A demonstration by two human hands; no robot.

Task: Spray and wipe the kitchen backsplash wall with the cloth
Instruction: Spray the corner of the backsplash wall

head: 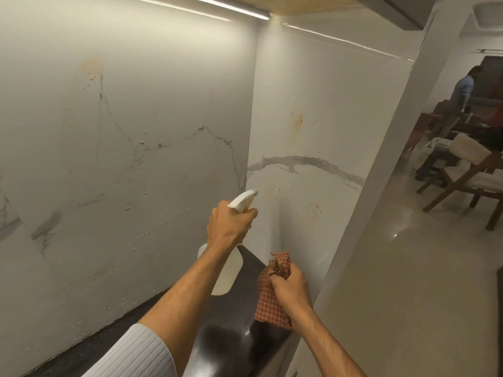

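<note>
My left hand (230, 225) grips the neck and trigger of a white spray bottle (227, 270), its nozzle pointing at the corner of the white marble backsplash (136, 131). The side panel of the backsplash (313, 131) carries orange-brown stains. Crumbs and specks dot the back panel, along with a line of droplets. My right hand (290, 284) holds a bunched orange checked cloth (269, 303) over the black countertop (226, 336), apart from the wall.
A lit strip light (217, 6) runs under the upper cabinet. A white pillar (389, 159) ends the counter on the right. Beyond it lie a glossy floor, a wooden chair (468, 172), a table, and a person (462, 91) standing far off.
</note>
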